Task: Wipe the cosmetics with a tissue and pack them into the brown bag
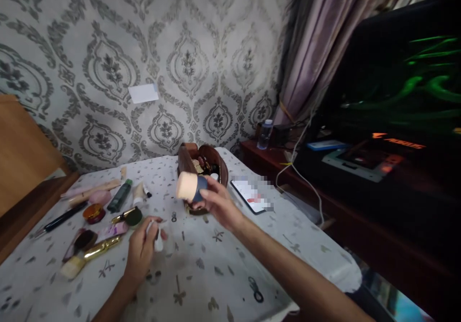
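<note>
Holding a beige-and-dark-blue tub (pixel 190 186) on its side, the right hand (pixel 216 199) wraps its grip around the dark end; the fingers hide part of that end. Taking the clock from the middle of the bench (pixel 194 269), the tub is near twelve, in front of the open brown bag (pixel 222 164) at one and hiding part of it. Small items are crowded inside the bag, too dark and overlapped to tell apart.

The left hand (pixel 142 245), left of the clock's centre, has a narrow grip, fingers curled on a small white thing (pixel 158 241); it is blurred and partly covered, so its kind is unclear.

At two lies the phone (pixel 248 197), its screen partly pixelated. At nine lies a gold-handled brush (pixel 91 254), its pale bristles blurred. Around ten are a green tube (pixel 120 196), a pink sponge (pixel 100 197) and an amber jar (pixel 94 213), with a black pen-like stick (pixel 65 218) farther out.

Beyond the bench, toward one, a clear bottle (pixel 265 134) stands near the curtain (pixel 309 48). The dark screen (pixel 403 81) beyond three is cut off by the view's right edge. Both forearms run out of view at the bottom.
</note>
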Tool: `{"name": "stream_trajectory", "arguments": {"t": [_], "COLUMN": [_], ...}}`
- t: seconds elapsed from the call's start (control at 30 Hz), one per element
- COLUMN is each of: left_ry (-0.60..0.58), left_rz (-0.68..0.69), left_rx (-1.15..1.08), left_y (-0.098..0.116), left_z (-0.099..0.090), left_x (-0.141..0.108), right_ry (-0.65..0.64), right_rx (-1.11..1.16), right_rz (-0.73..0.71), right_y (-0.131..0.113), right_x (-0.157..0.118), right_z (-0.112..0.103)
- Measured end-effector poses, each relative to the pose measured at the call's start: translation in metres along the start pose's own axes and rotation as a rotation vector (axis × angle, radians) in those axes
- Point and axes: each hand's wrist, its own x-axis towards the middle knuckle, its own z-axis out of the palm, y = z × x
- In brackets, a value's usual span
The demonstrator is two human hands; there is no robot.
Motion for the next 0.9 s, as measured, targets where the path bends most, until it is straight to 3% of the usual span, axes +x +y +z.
{"name": "stream_trajectory", "arguments": {"t": [0.13,0.27,0.33,0.4,0.63,0.9], "left_ry": [-0.076,-0.118,-0.165,-0.205,-0.163,-0.207], "left_rz": [-0.042,-0.021,0.008,0.019,0.004,0.02], "left_rx": [0.083,0.119,0.13,0.146,0.152,0.133], "left_y": [-0.02,-0.025,-0.023,-0.021,-0.019,-0.029], "left_z": [-0.003,0.002,0.005,0.007,0.016,0.016], "left_x": [0.0,0.004,0.004,0.003,-0.002,-0.001], "right_ry": [0.17,0.338,0.285,0.179,-0.161,-0.236], "right_rx": [-0.382,-1.133,-1.574,-1.826,-1.962,-2.054], "right_rz": [-0.226,-0.278,-0.185,-0.076,0.111,0.156], "right_y": [-0.058,-0.09,-0.093,-0.087,-0.048,-0.034], "right_x": [0.048,0.108,0.133,0.153,0.198,0.219], "right_z": [-0.024,-0.051,-0.059,-0.062,-0.063,-0.079]}}
